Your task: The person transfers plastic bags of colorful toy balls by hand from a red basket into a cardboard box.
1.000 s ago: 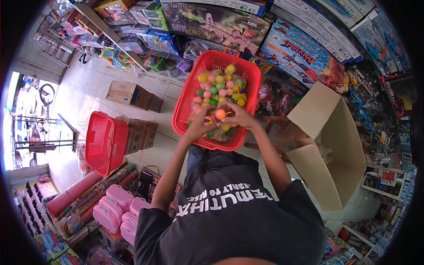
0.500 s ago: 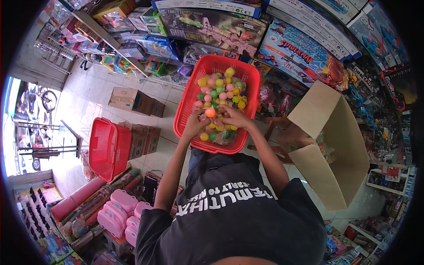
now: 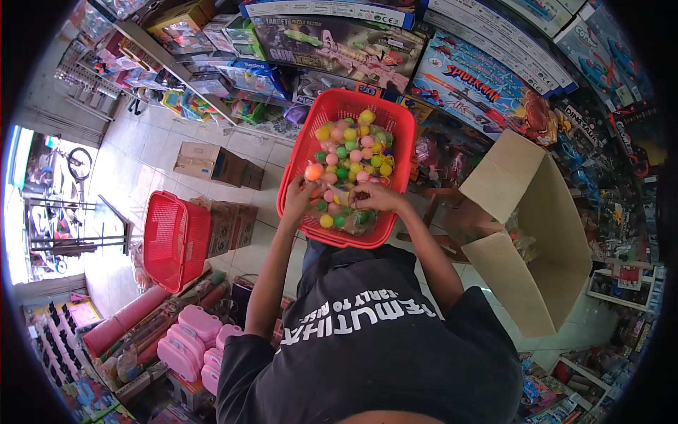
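A red plastic basket [image 3: 405,152] holds many small yellow, pink and green balls [image 3: 342,151], some in clear plastic bags [image 3: 364,221]. At the basket's left side, my left hand [image 3: 299,196] is closed with an orange ball [image 3: 313,172] at its fingertips. My right hand [image 3: 376,198] reaches over the right part of the pile, its fingers bent and pressed together among the balls and plastic. What lies between those fingers is too small to make out.
An open cardboard box [image 3: 558,247] stands at the right. Left of me are another red basket [image 3: 169,237], closed cartons [image 3: 212,164] and pink cases [image 3: 185,346]. Boxed toys [image 3: 339,53] line the shelves ahead.
My left hand has moved left with the orange ball, from the middle of the pile toward the basket's side. My hands are farther apart; the right has shifted slightly down.
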`<action>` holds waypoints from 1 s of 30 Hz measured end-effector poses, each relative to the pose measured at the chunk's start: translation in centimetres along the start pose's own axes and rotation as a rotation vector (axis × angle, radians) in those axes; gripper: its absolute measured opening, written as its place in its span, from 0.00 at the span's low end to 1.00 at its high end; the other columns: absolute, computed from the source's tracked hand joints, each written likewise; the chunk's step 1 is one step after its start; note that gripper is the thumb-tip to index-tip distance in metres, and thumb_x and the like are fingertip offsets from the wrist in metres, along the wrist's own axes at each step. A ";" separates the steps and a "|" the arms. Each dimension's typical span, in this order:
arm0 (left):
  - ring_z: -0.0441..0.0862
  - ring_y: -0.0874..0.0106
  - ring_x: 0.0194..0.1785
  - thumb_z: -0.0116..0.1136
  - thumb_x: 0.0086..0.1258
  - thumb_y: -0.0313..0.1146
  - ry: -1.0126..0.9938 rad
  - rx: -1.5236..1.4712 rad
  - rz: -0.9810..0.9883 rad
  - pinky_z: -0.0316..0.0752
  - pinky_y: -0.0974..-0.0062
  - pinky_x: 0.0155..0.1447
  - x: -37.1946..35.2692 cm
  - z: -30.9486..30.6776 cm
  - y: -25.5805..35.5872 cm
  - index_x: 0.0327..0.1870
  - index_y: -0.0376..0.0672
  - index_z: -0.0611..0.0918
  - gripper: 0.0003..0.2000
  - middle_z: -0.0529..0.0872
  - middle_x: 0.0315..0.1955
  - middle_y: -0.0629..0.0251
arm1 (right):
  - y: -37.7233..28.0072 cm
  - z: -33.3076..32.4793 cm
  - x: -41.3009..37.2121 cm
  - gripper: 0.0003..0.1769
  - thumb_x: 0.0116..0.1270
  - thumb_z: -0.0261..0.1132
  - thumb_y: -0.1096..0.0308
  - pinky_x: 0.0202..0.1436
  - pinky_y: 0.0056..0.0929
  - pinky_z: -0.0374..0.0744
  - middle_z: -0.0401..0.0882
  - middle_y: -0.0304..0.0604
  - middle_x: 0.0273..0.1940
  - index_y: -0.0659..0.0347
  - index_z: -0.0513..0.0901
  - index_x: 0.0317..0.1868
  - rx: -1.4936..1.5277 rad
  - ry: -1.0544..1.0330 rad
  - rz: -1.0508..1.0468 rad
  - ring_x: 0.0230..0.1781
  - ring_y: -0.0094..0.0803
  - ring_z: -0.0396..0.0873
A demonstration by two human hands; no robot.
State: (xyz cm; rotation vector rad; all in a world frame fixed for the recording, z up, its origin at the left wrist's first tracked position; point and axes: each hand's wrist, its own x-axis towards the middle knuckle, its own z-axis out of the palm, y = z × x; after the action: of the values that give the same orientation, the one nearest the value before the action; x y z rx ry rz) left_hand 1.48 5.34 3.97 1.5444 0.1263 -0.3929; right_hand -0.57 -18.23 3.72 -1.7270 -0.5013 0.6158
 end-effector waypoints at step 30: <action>0.76 0.69 0.50 0.48 0.69 0.27 -0.101 -0.536 0.064 0.79 0.67 0.49 -4.2 -1.8 3.3 0.57 0.42 0.63 0.17 0.72 0.50 0.62 | -0.5 5.6 1.1 0.21 0.53 0.64 0.59 0.39 0.39 0.75 0.79 0.51 0.36 0.61 0.75 0.45 -0.797 -0.249 0.355 0.39 0.46 0.78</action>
State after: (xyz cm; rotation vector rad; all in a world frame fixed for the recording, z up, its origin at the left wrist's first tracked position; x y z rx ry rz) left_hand -1.07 7.78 8.43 0.9961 0.0932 -0.3503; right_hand -3.31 -13.20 2.99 -2.5422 -0.6756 0.9762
